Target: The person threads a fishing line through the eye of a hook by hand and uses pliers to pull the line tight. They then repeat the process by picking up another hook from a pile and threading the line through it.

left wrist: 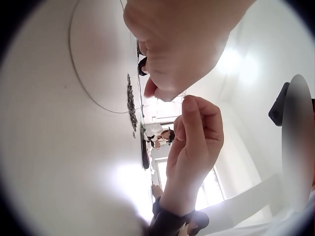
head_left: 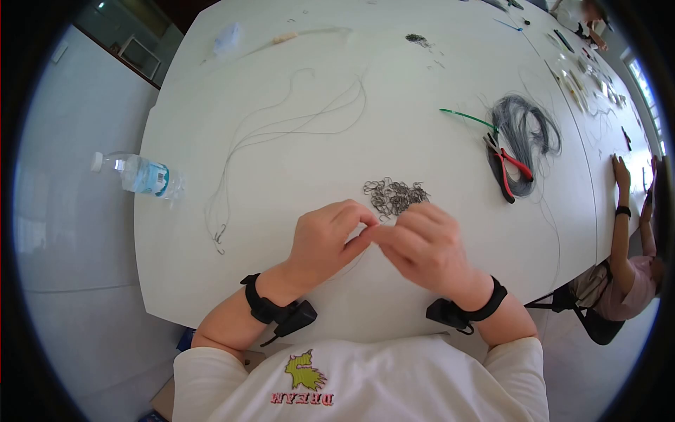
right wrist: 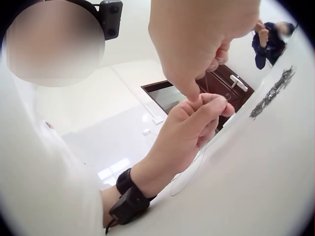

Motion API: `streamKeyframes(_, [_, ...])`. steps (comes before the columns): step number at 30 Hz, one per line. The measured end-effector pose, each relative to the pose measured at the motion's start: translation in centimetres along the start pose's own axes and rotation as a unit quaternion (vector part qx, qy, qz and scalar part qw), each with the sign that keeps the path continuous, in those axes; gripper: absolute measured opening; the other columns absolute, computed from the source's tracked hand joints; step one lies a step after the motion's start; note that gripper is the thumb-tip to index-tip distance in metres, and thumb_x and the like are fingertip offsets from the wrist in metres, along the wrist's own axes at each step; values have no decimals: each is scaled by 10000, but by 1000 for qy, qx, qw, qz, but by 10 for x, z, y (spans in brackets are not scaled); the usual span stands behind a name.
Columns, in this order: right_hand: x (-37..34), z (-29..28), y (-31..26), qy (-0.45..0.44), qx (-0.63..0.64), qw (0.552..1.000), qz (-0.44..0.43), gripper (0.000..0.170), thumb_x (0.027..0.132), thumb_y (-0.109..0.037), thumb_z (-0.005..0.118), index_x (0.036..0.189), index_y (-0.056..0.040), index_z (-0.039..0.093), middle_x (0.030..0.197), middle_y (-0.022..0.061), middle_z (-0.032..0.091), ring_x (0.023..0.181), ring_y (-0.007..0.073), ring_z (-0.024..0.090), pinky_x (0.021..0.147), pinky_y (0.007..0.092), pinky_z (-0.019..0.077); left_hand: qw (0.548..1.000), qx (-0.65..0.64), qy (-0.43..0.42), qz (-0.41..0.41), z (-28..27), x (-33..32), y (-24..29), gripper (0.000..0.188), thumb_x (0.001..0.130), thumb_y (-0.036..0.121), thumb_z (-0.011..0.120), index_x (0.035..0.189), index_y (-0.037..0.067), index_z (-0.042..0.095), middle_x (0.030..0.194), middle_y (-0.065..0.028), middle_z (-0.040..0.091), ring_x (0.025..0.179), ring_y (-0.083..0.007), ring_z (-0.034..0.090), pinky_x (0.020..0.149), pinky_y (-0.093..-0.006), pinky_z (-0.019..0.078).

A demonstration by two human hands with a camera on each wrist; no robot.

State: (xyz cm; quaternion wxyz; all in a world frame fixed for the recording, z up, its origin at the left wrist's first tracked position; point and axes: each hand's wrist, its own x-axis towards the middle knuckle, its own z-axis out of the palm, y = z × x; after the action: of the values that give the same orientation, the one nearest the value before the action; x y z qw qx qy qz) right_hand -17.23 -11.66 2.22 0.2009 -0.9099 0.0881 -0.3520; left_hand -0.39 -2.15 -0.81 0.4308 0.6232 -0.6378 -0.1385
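Note:
Above the table's near part, the left hand (head_left: pixel 325 240) and right hand (head_left: pixel 427 247) meet at their fingertips. In the right wrist view the left hand (right wrist: pixel 179 135) pinches a thin clear line (right wrist: pixel 189 183) between thumb and forefinger, its loop hanging below. A short stretch of line runs up to the curled fingers of the right hand (right wrist: pixel 202 42). Whether a hook is between the fingertips cannot be told. In the left wrist view the line (left wrist: pixel 74 64) curves out over the table. A pile of dark metal hooks (head_left: pixel 394 195) lies just beyond the hands.
Long lines with hooks (head_left: pixel 220 239) lie at left, near a water bottle (head_left: pixel 146 176). At right are red-handled pliers (head_left: pixel 508 169), a bundle of grey line (head_left: pixel 524 126) and a green tie (head_left: pixel 465 116). A smaller dark pile (head_left: pixel 418 39) is farther back. Other people sit along the right.

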Motion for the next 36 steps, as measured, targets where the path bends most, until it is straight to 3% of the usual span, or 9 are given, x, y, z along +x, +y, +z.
streamKeyframes(3, [6, -8, 9, 27, 23, 999, 37, 157, 740, 15, 729, 840, -88, 667, 684, 13, 548, 616, 204, 558, 554, 330, 452, 997, -1, -14, 78, 0, 1, 3, 177, 787, -23, 728, 920, 65, 651, 786, -34, 662, 502, -144, 460, 457, -273, 374])
streamKeyframes(12, [2, 0, 15, 3, 155, 950, 270, 74, 794, -79, 787, 846, -105, 743, 624, 10, 524, 565, 152, 465, 503, 298, 386, 991, -44, -28, 121, -3, -1, 5, 206, 777, -64, 734, 910, 65, 644, 851, -43, 700, 640, -174, 618, 478, -275, 425])
streamKeyframes(19, [-1, 6, 19, -5, 119, 954, 275, 63, 774, -154, 805, 797, -120, 756, 550, -10, 462, 602, 150, 436, 602, 308, 378, 988, -56, 3, 146, -8, -2, 7, 198, 802, -76, 732, 925, 62, 661, 885, -52, 698, 686, -159, 632, 497, -256, 446])
streamKeyframes(27, [-3, 7, 14, -30, 120, 956, 264, 41, 765, -179, 796, 783, -153, 769, 600, -32, 603, 603, 138, 485, 671, 301, 376, 983, -53, 61, 164, -11, -5, 6, 179, 833, -72, 723, 944, 58, 667, 950, -67, 688, 675, -132, 596, 518, -231, 451])
streamKeyframes(36, [-6, 13, 14, -77, 110, 967, 217, 64, 763, -134, 777, 796, -150, 724, 619, -38, 596, 623, 158, 521, 687, 327, 397, 989, -72, 33, 125, -13, -10, 7, 154, 908, -86, 635, 1002, 31, 599, 933, -101, 672, 664, -99, 589, 535, -205, 449])
